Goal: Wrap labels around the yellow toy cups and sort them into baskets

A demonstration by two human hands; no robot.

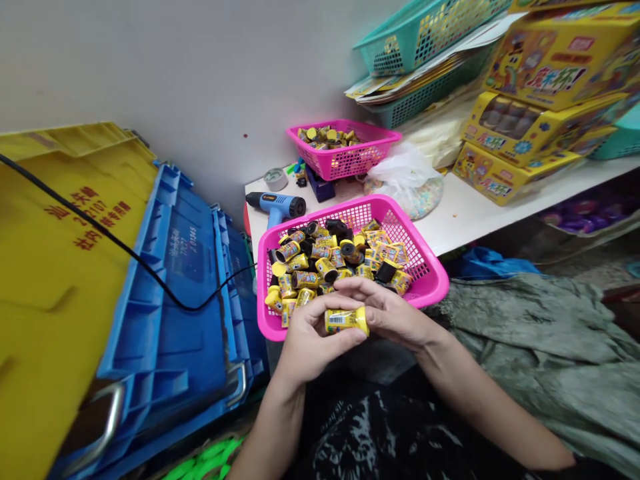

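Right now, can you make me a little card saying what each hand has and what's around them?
left hand: left hand holds a yellow wrapped tube
right hand: right hand close beside the tube
in front: pink basket full of similar tubes
farther back: blue heat gun, smaller pink basket
to the left: blue crate

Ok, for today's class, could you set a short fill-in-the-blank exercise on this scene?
1. The left hand holds a small ____ wrapped roll, with the right hand close against it.
2. More rolls lie loose in a ____ plastic basket.
3. Beyond that basket, the heat gun has a black nozzle and a ____ handle.

Missing words: yellow; pink; blue.
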